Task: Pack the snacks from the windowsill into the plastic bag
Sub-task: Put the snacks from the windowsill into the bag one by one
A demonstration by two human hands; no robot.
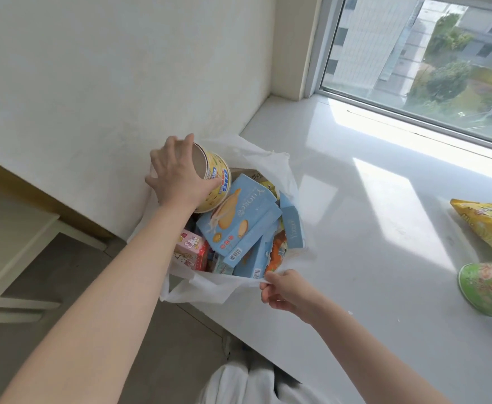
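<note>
**Tub at the bag's mouth**

The left hand (pixel 177 173) grips a yellow tub (pixel 217 182) over the open plastic bag (pixel 209 290). The right hand (pixel 285 291) pinches the bag's rim. A yellow packet (pixel 489 228) and a green cup (pixel 486 287) lie on the windowsill (pixel 370 228).

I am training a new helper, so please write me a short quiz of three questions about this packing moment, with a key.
1. True or false: the right hand pinches the rim of the plastic bag.
2. What does the left hand grip? A) a red can B) a yellow tub C) a glass jar
3. Which two snacks lie on the windowsill, not yet packed?
Key: 1 true. 2 B. 3 the yellow packet and the green cup.
</note>
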